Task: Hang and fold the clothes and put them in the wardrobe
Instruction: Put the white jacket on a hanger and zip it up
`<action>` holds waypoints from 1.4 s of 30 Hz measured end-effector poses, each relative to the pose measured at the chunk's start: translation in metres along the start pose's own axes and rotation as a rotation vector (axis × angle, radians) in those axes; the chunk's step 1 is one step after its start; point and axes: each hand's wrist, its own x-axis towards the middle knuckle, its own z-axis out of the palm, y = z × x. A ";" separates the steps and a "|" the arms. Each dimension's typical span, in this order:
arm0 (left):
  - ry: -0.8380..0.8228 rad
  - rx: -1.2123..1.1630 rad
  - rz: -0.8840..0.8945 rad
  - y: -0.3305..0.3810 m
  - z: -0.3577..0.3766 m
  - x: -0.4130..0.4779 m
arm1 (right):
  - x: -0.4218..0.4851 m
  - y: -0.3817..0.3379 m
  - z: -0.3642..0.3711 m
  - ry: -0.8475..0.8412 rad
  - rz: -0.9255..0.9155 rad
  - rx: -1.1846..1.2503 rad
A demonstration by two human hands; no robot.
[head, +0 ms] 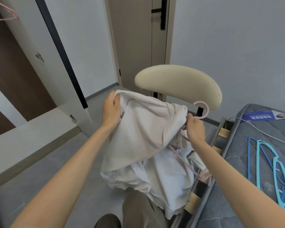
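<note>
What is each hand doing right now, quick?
Left hand: grips the pale garment.
Right hand: holds the pink hanger just below its hook.

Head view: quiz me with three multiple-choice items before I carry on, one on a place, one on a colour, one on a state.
1. Where do the blue plastic hangers lie?
A. in a laundry basket
B. on the grey quilted mattress
C. on a desk

2. What colour is the plastic hanger going into the cream fabric garment?
A. green
B. black
C. pink

3. What is the right hand doing?
A. pinching the hanger's neck with its fingers
B. lying flat and empty
C. holding a phone

Answers:
1 B: they rest on the mattress at the right.
2 C: its pink hook sticks out past the garment.
3 A: thumb and fingers close on the neck below the hook, while the left hand grips the garment's far edge.
</note>
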 end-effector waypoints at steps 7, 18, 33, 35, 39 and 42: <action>0.055 0.311 -0.006 0.037 -0.021 0.039 | 0.000 -0.015 0.012 -0.038 -0.030 0.038; -0.231 0.387 0.283 0.008 0.013 -0.011 | -0.001 -0.017 0.021 -0.149 -0.043 0.028; -0.660 0.422 0.189 -0.033 0.073 -0.080 | 0.015 0.002 0.028 -0.288 -0.017 0.095; -0.712 0.406 0.163 -0.043 0.071 -0.081 | 0.022 0.002 0.032 -0.238 -0.013 0.075; -0.715 0.450 0.222 -0.056 0.067 -0.077 | 0.024 0.004 0.049 -0.211 0.034 0.060; -0.772 0.495 0.228 -0.065 0.071 -0.075 | 0.024 0.013 0.056 -0.252 -0.010 -0.014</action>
